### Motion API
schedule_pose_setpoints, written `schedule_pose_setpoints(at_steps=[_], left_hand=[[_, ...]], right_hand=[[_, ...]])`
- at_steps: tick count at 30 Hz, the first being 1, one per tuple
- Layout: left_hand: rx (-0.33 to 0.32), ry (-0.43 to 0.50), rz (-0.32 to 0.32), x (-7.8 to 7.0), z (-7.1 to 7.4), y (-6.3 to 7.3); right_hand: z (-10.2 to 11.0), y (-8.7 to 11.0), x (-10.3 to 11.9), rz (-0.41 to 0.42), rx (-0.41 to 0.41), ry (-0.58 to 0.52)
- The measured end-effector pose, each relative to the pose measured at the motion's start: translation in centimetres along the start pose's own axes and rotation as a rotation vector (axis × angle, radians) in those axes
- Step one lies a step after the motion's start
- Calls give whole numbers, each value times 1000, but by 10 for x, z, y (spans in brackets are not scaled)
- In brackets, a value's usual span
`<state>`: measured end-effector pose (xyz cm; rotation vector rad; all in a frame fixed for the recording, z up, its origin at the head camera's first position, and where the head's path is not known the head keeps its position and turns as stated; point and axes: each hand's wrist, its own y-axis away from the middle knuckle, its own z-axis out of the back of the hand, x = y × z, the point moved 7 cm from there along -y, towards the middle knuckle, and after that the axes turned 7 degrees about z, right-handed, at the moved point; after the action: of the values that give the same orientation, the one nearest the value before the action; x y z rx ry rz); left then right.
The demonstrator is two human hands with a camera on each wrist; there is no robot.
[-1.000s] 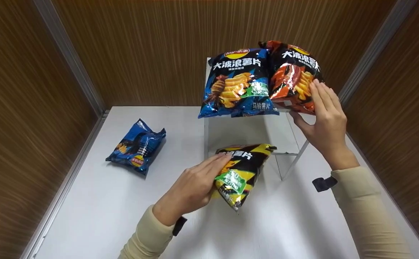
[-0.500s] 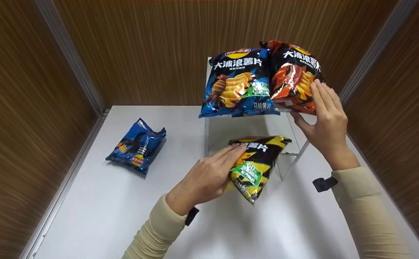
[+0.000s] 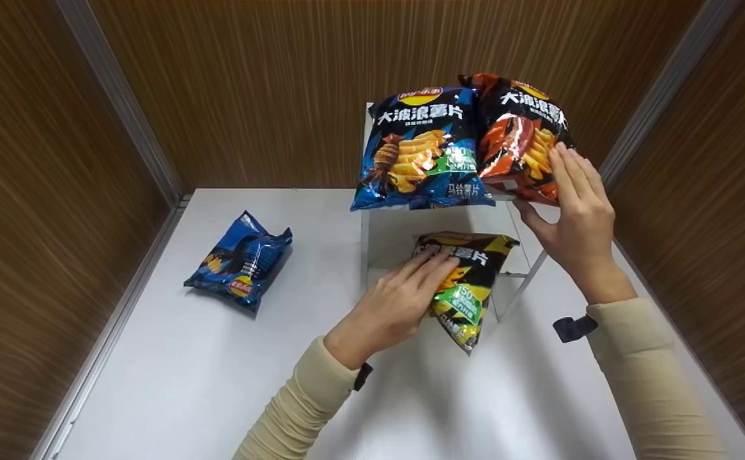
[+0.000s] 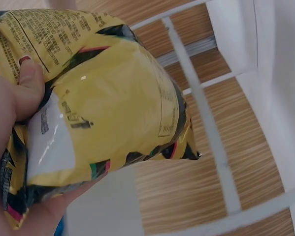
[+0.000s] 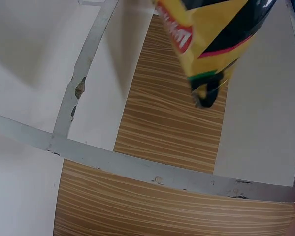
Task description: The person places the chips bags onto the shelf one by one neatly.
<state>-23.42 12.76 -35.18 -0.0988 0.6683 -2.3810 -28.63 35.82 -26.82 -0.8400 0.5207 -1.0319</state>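
Head: yellow bag (image 3: 472,289) in left grip (image 3: 398,305)

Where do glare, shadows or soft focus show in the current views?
Head: bright glare on the red bag, soft shadows on the white surface; left wrist: small print on the yellow bag looks soft; right wrist: a shadow darkens white surface at upper left.

The left hand (image 3: 395,306) pinches in front of the rack (image 4: 205,118), thumb (image 4: 31,88) opposite its fingers (image 3: 433,278). The right hand (image 3: 578,223) is at the rack's right edge, fingers straight and together, thumb spread. Both sleeved forearms (image 3: 650,377) slant toward the rack.
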Motion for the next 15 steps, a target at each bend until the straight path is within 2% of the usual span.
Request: schedule_pose_setpoints(at_steps=[5, 15], left_hand=[[19, -31, 0, -5, -18, -11], [9, -83, 12, -5, -48, -26]], right_hand=[[0, 1, -1, -6, -2, -9], [-1, 1, -3, -33, -3, -35]])
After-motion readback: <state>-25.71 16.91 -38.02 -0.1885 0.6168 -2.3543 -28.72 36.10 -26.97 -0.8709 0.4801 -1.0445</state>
